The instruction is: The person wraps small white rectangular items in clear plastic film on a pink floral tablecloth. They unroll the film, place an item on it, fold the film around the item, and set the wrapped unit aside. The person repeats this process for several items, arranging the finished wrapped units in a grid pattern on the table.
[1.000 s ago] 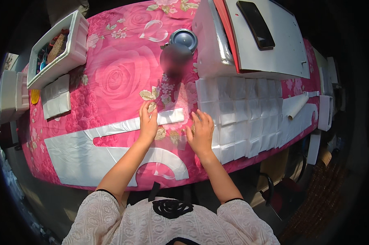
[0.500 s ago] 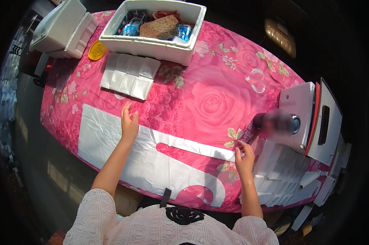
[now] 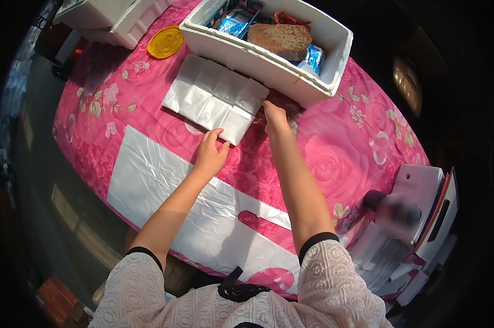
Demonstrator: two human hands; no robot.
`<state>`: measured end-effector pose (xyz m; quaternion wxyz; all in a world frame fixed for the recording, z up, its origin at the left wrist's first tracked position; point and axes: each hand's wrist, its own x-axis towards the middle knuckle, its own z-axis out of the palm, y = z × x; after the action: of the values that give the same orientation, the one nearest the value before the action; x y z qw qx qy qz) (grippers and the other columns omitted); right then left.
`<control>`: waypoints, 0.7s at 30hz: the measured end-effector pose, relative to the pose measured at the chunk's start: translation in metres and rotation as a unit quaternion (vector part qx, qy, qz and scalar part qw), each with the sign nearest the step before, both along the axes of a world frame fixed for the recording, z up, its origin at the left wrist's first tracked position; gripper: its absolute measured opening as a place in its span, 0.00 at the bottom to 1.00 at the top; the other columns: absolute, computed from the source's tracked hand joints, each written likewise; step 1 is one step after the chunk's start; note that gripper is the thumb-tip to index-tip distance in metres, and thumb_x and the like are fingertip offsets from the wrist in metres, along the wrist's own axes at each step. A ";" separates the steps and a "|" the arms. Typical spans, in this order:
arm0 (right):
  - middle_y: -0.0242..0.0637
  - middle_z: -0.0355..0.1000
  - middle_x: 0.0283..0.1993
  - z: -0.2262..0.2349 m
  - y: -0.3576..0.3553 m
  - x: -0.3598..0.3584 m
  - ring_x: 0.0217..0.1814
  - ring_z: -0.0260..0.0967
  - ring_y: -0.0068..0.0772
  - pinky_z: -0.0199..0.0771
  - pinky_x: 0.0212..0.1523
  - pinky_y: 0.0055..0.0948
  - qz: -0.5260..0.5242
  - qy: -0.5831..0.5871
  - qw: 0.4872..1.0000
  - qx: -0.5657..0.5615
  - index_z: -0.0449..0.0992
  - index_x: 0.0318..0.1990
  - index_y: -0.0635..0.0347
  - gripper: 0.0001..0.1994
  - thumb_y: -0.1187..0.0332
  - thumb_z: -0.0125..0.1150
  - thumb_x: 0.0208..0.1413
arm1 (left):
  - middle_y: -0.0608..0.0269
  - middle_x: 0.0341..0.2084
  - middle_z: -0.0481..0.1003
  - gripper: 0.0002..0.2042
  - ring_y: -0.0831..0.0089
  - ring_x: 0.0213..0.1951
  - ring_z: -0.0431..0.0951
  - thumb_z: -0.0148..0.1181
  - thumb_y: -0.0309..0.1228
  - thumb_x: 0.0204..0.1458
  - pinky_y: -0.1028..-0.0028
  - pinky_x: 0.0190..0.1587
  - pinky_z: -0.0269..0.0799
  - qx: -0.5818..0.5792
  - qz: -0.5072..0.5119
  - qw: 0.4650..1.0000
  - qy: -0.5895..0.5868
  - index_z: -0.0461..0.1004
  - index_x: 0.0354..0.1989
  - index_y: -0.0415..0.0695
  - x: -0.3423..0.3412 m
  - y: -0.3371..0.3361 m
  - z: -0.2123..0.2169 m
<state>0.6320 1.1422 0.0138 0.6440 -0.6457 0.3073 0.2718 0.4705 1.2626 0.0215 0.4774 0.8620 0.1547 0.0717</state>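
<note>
A block of small white plastic-wrapped packets (image 3: 214,98) lies on the pink flowered tablecloth (image 3: 323,158), in front of a white foam box (image 3: 312,82). My left hand (image 3: 209,152) rests flat by the block's near corner, fingers apart, touching its edge. My right hand (image 3: 275,117) reaches to the block's right end beside the foam box, fingers bent down on the cloth; whether it grips anything is hidden. A large flat white plastic bag (image 3: 165,197) with a cut-out handle lies under my forearms near the table's front edge.
The foam box holds blue packets (image 3: 233,24) and a brown slab (image 3: 279,38). A yellow lid (image 3: 166,41) and a second white foam box (image 3: 116,19) sit at the far left. A white machine (image 3: 421,213) and loose white packets stand at the right.
My view has swung left, away from the machine. Both hands left the big plastic bag and moved forward to the block of packets by the foam box.
</note>
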 end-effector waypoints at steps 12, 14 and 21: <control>0.37 0.72 0.29 0.025 -0.014 -0.019 0.27 0.66 0.23 0.66 0.29 0.25 0.112 -0.175 0.978 -0.038 0.74 0.32 0.71 0.14 0.65 0.62 0.44 | 0.53 0.48 0.63 0.22 0.62 0.50 0.64 0.54 0.26 0.45 0.68 0.50 0.62 -0.009 0.014 0.998 -0.060 0.60 0.50 0.39 0.004 0.006 0.008; 0.34 0.72 0.25 0.037 -0.017 -0.043 0.24 0.65 0.21 0.65 0.26 0.22 0.139 -0.204 0.969 0.009 0.74 0.31 0.71 0.13 0.66 0.61 0.45 | 0.49 0.47 0.64 0.23 0.57 0.51 0.63 0.56 0.27 0.44 0.66 0.51 0.60 -0.037 0.020 0.995 -0.085 0.59 0.49 0.36 0.003 0.007 0.022; 0.40 0.68 0.37 0.023 -0.010 -0.131 0.37 0.64 0.24 0.66 0.38 0.23 0.215 -0.198 0.955 0.050 0.67 0.44 0.70 0.20 0.65 0.59 0.47 | 0.63 0.37 0.69 0.14 0.80 0.39 0.68 0.54 0.28 0.50 0.79 0.43 0.64 -0.416 0.079 0.906 0.008 0.64 0.44 0.37 -0.001 0.010 0.028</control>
<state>0.5014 1.1324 0.0369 0.6500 -0.7042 0.0136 0.2854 0.4692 1.2725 0.0493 0.7840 0.5708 0.2420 0.0310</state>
